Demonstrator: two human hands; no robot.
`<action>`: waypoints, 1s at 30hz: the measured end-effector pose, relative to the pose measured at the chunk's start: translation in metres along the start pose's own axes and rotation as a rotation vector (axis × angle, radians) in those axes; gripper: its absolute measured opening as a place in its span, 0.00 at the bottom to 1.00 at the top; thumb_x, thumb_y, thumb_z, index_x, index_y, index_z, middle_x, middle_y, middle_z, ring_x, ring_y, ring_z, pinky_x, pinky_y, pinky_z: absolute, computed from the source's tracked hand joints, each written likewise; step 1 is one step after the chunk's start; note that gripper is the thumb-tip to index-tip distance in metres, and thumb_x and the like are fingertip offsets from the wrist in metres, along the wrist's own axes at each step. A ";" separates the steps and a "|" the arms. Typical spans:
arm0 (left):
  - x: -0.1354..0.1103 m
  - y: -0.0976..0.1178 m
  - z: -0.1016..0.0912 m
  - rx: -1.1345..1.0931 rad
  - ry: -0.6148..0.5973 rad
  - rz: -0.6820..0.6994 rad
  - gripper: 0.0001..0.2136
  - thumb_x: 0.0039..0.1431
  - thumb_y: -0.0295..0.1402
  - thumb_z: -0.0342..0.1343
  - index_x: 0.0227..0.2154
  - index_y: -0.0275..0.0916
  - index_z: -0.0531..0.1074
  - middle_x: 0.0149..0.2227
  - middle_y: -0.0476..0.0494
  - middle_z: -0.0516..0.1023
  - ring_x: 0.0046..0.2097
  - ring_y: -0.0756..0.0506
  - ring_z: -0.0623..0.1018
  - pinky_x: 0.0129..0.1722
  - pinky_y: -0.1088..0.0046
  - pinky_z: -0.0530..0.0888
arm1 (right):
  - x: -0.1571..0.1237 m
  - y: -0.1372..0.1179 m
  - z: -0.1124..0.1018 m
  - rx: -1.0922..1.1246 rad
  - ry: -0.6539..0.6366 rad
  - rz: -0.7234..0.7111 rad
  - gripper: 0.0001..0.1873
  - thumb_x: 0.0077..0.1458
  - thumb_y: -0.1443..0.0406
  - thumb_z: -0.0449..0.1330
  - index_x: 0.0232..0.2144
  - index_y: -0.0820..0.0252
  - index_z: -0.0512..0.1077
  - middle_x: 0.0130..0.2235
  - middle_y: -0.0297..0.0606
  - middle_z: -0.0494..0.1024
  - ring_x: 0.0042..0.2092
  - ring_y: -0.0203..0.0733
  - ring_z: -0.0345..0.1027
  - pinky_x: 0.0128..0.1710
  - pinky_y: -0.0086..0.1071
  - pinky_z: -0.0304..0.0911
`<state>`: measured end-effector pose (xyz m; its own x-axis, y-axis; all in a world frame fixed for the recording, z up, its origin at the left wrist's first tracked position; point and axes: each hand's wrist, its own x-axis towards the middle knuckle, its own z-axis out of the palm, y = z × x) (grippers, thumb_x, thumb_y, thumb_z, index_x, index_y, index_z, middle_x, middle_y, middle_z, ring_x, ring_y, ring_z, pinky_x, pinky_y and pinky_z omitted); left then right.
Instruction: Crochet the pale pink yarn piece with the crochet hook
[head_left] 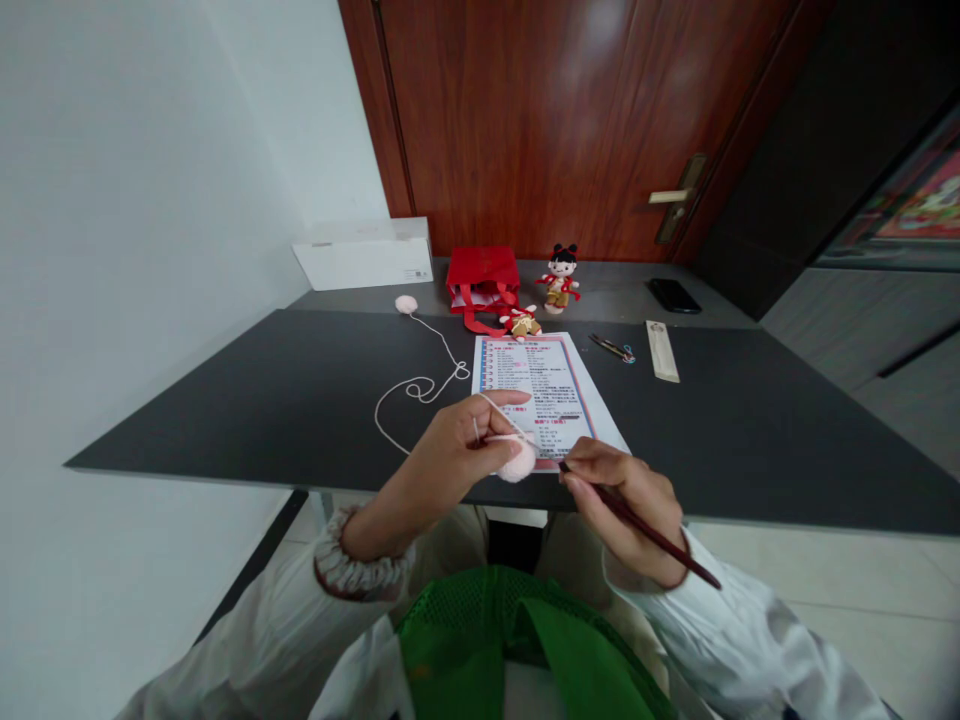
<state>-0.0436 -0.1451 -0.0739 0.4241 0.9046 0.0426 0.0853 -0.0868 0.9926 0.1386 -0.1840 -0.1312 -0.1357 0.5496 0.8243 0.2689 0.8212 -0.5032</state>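
Observation:
My left hand (450,450) pinches a small, round, pale pink crocheted piece (516,460), with a thin pale yarn strand (431,385) looped over its fingers. That strand trails across the table to a small pink yarn ball (406,304). My right hand (622,510) grips a dark red crochet hook (649,530), whose tip sits close to the crocheted piece. Under both hands lies a printed pattern sheet (544,385), partly covered by my left fingers and the piece.
A dark grey table (300,400) holds a red gift bag (482,285), a crocheted doll (559,280), a small crocheted figure (521,322), a white box (364,253), a black phone (673,295), small tools (613,347) and a beige sleeve (662,351). A wall runs along the left.

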 end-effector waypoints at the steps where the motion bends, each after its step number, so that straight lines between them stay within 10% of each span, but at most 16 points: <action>1: 0.000 0.000 0.000 0.006 -0.014 -0.006 0.03 0.48 0.24 0.57 0.22 0.36 0.71 0.50 0.40 0.75 0.50 0.42 0.74 0.48 0.66 0.68 | 0.000 0.001 0.001 -0.030 -0.022 -0.045 0.12 0.53 0.77 0.58 0.36 0.57 0.69 0.31 0.37 0.76 0.32 0.38 0.71 0.29 0.31 0.67; 9: 0.000 0.000 -0.002 -0.018 -0.042 -0.004 0.03 0.48 0.24 0.58 0.23 0.36 0.70 0.50 0.41 0.74 0.46 0.43 0.75 0.46 0.66 0.69 | -0.008 0.007 0.004 0.361 0.167 0.327 0.05 0.56 0.71 0.59 0.34 0.56 0.69 0.28 0.34 0.74 0.30 0.38 0.69 0.29 0.33 0.65; 15: -0.001 0.001 0.000 -0.008 -0.033 -0.027 0.04 0.49 0.24 0.57 0.29 0.36 0.73 0.43 0.41 0.77 0.42 0.45 0.76 0.42 0.67 0.70 | 0.002 0.011 -0.003 0.588 0.072 0.458 0.04 0.56 0.67 0.60 0.29 0.57 0.68 0.25 0.32 0.73 0.24 0.35 0.65 0.22 0.30 0.61; 30: -0.002 0.002 0.002 0.033 0.007 -0.010 0.05 0.50 0.24 0.57 0.31 0.36 0.74 0.41 0.41 0.78 0.41 0.46 0.76 0.42 0.68 0.70 | 0.000 -0.006 -0.003 0.004 -0.059 0.022 0.12 0.53 0.77 0.58 0.37 0.56 0.69 0.32 0.39 0.77 0.32 0.40 0.71 0.29 0.34 0.66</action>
<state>-0.0428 -0.1478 -0.0725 0.4170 0.9083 0.0339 0.1192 -0.0917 0.9886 0.1399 -0.1894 -0.1275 -0.1858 0.5752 0.7967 0.2686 0.8096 -0.5219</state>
